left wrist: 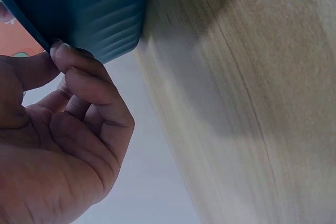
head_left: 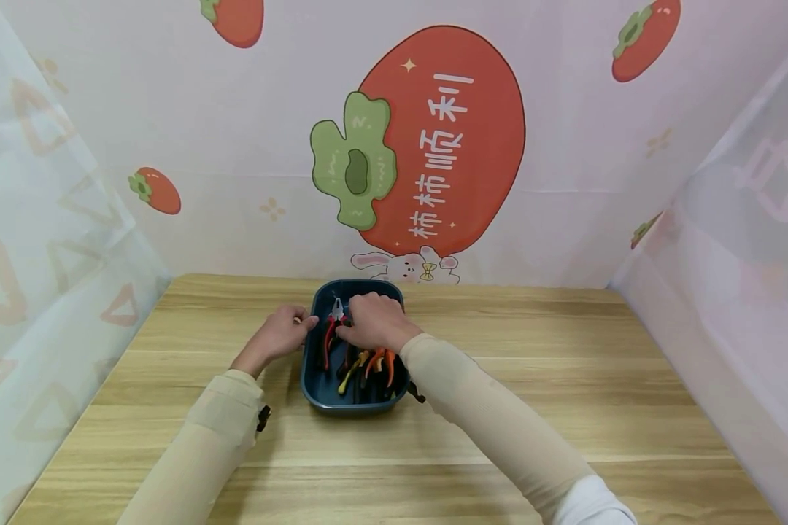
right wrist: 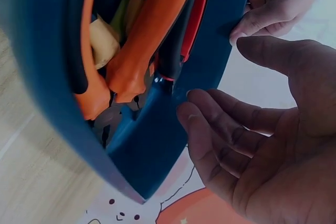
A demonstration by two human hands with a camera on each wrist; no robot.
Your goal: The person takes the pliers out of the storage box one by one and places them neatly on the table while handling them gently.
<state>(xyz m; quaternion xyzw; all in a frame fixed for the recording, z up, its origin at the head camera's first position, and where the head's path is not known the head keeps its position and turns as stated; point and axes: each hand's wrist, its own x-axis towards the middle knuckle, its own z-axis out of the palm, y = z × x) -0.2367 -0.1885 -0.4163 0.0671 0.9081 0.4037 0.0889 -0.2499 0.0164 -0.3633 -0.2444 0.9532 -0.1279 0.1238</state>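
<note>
A dark blue plastic bin (head_left: 354, 408) with rounded corners stands on the table and holds several pliers. My left hand (head_left: 285, 332) pinches its left rim between thumb and forefinger, as the left wrist view also shows with the bin's ribbed wall (left wrist: 113, 30). Over the far part of the bin is my right hand (head_left: 376, 321), its fingers loosely bent and holding nothing in the right wrist view. Red-handled pliers (head_left: 329, 344) lie by the left wall, metal jaws pointing away. Orange-handled pliers (right wrist: 152, 30) and a yellow handle (head_left: 345, 379) lie nearer me, partly covered by my right arm.
The wood-grain table (head_left: 532, 408) extends on both sides of the bin. Behind it hangs a pale backdrop (head_left: 236, 233) printed with persimmons and a rabbit. White sheets (head_left: 46, 240) close off the left and right sides.
</note>
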